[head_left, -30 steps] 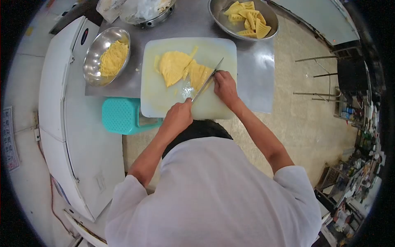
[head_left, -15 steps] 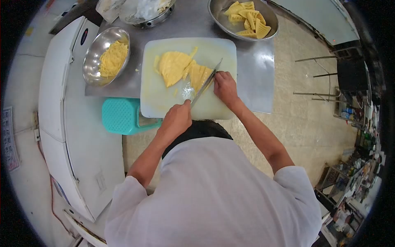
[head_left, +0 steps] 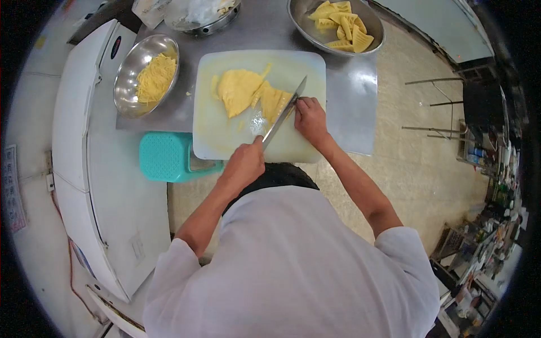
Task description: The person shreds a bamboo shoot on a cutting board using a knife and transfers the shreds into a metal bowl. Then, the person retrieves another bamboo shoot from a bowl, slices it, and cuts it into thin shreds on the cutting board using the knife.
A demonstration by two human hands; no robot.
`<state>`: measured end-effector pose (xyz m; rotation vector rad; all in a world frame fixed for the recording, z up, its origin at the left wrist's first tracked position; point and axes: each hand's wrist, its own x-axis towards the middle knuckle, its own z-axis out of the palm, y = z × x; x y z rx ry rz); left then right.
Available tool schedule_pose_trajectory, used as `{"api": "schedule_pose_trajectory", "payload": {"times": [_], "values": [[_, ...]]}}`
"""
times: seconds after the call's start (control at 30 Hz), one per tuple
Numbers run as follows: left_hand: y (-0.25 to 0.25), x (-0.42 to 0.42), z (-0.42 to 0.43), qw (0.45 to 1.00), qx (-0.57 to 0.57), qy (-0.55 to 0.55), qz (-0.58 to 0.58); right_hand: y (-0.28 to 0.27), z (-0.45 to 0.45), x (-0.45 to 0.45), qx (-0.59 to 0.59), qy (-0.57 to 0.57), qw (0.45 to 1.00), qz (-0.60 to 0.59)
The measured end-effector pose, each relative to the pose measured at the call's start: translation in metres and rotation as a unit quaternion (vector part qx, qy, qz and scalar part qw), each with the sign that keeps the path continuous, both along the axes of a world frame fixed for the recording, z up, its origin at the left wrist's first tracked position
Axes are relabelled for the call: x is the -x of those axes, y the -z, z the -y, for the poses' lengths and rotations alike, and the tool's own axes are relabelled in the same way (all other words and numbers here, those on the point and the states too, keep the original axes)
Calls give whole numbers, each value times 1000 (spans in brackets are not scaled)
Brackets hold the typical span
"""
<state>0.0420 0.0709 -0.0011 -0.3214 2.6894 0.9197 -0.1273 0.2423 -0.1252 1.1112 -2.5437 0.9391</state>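
My left hand is closed round the handle of a knife, its blade slanting away to the upper right across a white cutting board. Beside the blade, my right hand has its fingers bunched, the tips against a piece of yellow bamboo shoot, mostly hidden under them. Left of the blade lie sliced bamboo shoot pieces, partly fanned out. A larger flat bamboo shoot piece rests farther left, with a few thin strips around it.
A metal bowl of fine yellow shreds stands left of the board; another metal bowl at the back right holds bamboo shoot chunks. A pan with a plastic bag sits at the back. A teal stool and white freezer are to the left.
The knife blade has tilted slightly, so more of its face shows. Both hands stay nearly where they were, and the whole view has shifted a little.
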Motion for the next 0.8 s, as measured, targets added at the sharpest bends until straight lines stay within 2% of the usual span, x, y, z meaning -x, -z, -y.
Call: {"api": "schedule_pose_trajectory", "payload": {"times": [0.07,0.17,0.3,0.37,0.43,0.5,0.57,0.6,0.67,0.73,0.77,0.8], "values": [[18,2,-1,1000,-22,4,20,-1,5,3,3,1,1000,-5],[-9,9,0,999,-9,7,34,-5,-1,5,7,-10,1000,-6],[10,6,0,999,-15,-11,45,-5,4,5,2,-11,1000,-8],[21,6,8,1000,-11,12,10,-7,1,7,1,-10,1000,-2],[3,4,16,1000,-24,8,-15,-9,-2,8,-35,-28,999,20],[-21,4,31,999,-28,1,-44,-15,1,14,-9,-21,999,37],[-37,0,42,993,-54,-70,-78,-28,5,17,10,-9,998,59],[-45,-1,48,993,-56,-71,-76,-45,16,18,31,-48,998,39],[-57,0,58,977,-63,-170,-108,-54,39,16,54,-87,995,16],[-57,-1,72,974,-70,-180,-119,-44,56,13,-33,-209,977,28],[-57,-2,80,970,-76,-190,-130,-38,59,10,-103,-178,978,17],[-58,-1,89,966,-81,-202,-142,-40,61,7,-102,-178,979,14]]}}
